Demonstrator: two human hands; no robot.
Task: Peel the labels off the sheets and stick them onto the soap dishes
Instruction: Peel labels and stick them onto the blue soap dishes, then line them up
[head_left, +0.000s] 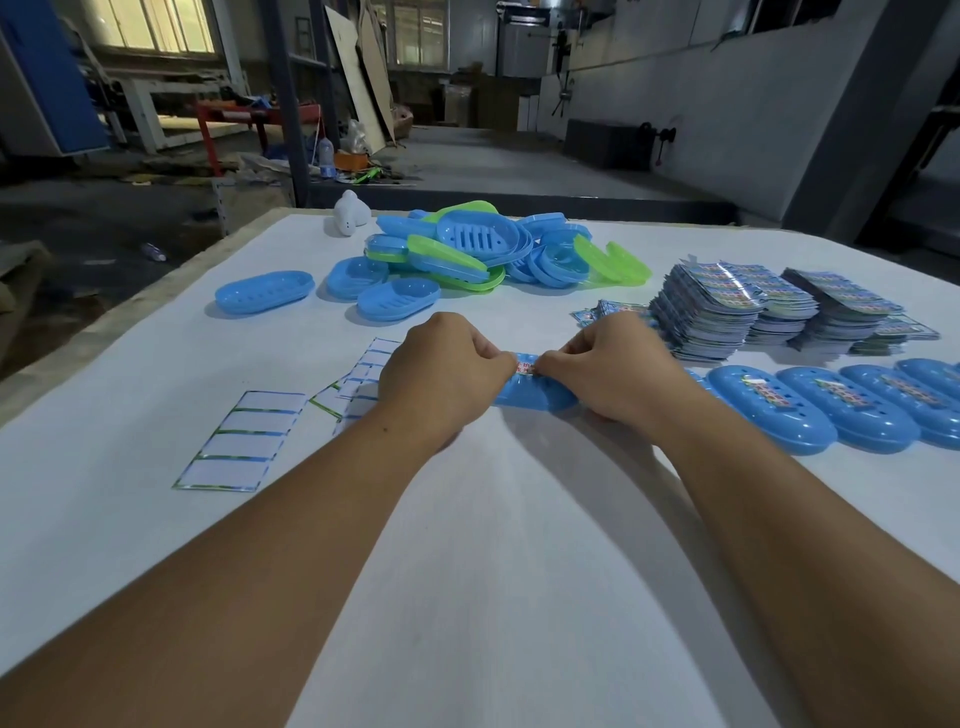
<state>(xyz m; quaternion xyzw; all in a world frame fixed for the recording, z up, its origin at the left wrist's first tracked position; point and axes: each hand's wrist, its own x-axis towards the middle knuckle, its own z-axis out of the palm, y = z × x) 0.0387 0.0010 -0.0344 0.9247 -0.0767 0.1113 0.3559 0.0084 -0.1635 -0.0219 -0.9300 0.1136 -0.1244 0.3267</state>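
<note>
Between our two hands, just in front of the pile of unlabelled dishes (457, 249), the blue soap dish (535, 392) lies upside down on the counter (493, 545). Left hand (441, 374) and right hand (613, 369) fingers curl narrow, pinching the label (525, 368) onto it. We judge the label thin, floppy and tacky, best held by its ends; the dish light, stiff, glossy.
</note>
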